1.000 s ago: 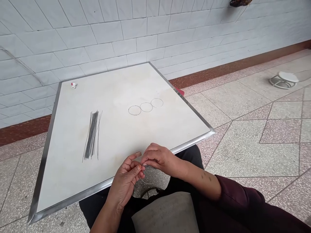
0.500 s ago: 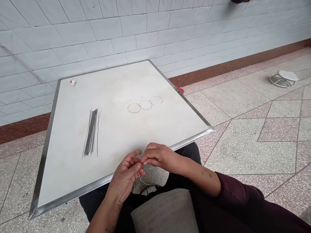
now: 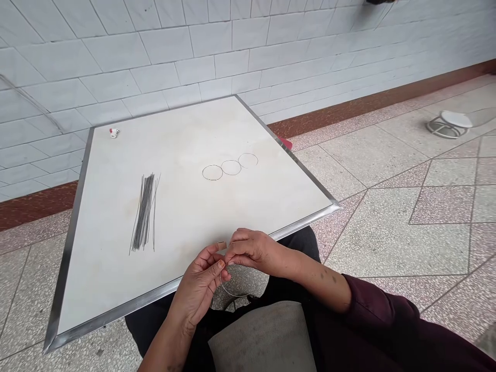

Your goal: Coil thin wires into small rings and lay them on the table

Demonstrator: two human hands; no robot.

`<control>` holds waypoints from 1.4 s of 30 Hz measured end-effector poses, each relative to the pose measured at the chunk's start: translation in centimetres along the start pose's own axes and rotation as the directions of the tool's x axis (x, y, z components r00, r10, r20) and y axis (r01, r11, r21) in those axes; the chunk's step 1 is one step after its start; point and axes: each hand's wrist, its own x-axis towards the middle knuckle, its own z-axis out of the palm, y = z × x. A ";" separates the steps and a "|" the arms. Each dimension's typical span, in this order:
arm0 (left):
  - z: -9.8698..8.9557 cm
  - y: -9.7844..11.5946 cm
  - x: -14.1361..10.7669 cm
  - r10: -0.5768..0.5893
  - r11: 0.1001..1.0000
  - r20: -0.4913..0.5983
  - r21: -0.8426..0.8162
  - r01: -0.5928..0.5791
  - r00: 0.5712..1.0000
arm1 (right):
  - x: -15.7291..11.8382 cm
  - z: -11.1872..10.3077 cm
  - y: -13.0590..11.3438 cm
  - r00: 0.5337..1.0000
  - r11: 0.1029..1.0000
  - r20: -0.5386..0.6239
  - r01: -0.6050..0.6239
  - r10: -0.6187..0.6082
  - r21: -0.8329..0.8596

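Between my two hands is a thin curved wire (image 3: 228, 293), pinched near the table's front edge. My left hand (image 3: 203, 276) closes thumb and fingertips on it, with a tan wrapping on one raised finger. Meeting it fingertip to fingertip, my right hand (image 3: 256, 250) also pinches the wire. The wire's bend hangs below the hands over my lap; its ends are hidden by my fingers. Three wire rings (image 3: 231, 168) lie side by side in a slanting row on the white table (image 3: 182, 206). Left of them rests a bundle of straight dark wires (image 3: 143, 214).
A small white and red object (image 3: 113, 133) sits at the table's far left corner. Metal trim (image 3: 116, 313) edges the table. Behind it stands a tiled wall (image 3: 163, 46). A white-topped stool (image 3: 449, 124) is on the floor to the right.
The view has shifted very slightly. Both hands keep the same pinch on the wire, and the rings and wire bundle lie where they were.
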 end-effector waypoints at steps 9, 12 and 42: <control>0.2 0.1 0.2 -0.030 0.999 0.039 0.015 0.029 0.999 | 0.1 0.0 -0.1 0.999 0.999 0.022 0.023 -0.023 0.028; 0.2 0.0 0.2 -0.034 0.999 0.041 0.009 0.033 0.999 | 0.1 -0.1 -0.2 0.998 0.999 0.033 0.044 -0.044 0.028; 0.6 0.1 -0.7 -0.013 1.000 0.113 0.018 0.011 0.994 | 0.5 -1.4 -0.2 0.970 0.952 0.076 0.242 -0.231 -0.190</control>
